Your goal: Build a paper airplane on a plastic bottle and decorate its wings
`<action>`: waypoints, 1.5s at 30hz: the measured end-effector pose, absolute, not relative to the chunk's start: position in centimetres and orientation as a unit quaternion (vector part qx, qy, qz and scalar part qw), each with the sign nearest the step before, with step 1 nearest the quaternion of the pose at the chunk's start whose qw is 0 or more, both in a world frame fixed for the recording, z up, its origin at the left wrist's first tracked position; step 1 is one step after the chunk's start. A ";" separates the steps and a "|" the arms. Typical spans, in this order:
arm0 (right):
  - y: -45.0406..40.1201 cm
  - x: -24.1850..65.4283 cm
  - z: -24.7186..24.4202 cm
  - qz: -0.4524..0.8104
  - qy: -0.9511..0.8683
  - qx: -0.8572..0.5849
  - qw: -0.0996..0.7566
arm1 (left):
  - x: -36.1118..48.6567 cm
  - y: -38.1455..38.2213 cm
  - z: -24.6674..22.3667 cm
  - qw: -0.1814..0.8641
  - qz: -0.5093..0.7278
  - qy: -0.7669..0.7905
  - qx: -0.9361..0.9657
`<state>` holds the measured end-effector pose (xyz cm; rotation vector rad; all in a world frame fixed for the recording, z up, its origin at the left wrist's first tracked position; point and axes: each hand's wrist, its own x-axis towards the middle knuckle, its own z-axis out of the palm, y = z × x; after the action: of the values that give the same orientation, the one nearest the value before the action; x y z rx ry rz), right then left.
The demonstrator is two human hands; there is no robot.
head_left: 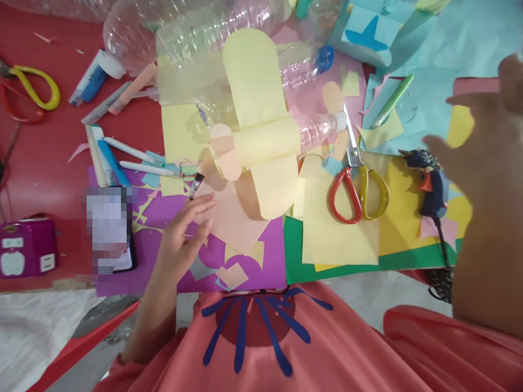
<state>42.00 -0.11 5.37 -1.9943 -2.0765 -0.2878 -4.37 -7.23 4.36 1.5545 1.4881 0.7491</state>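
Note:
My left hand (186,234) hovers at or rests on the edge of a pale pink paper sheet (241,234), fingers apart and holding nothing. Beside its fingertips lies a small black-capped item (196,185). Ahead is a clear plastic bottle (316,129) on its side, with a pale yellow paper strip (267,139) around it and a long rounded yellow paper piece (255,76) crossing it. My right hand (478,125) is raised at the far right, fingers spread, with nothing visible in it. Near its thumb lies a dark blue glue gun (433,190).
Scissors (354,174) with red and yellow handles lie right of the bottle; another pair (35,90) lies far left. Several pens (141,155), a glue tube (92,79), a phone (122,228) and a purple box (28,247) are at left. Large clear bottles (196,38) lie behind.

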 end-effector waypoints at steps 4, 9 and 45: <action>-3.1 33.2 6.1 0.063 -0.722 -0.637 0.263 | -4.2 -7.1 3.7 0.321 0.288 0.568 0.701; -4.8 28.3 4.9 0.544 -0.567 -0.518 0.339 | -2.8 -6.4 2.5 0.300 0.211 0.491 0.790; -2.0 23.7 4.8 0.743 -0.443 -0.388 0.318 | 1.0 -3.4 6.1 0.213 0.398 0.234 0.861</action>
<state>23.74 -1.99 4.82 -1.0195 -1.1654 1.9545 0.99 -3.39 6.10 2.3901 0.6503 1.1036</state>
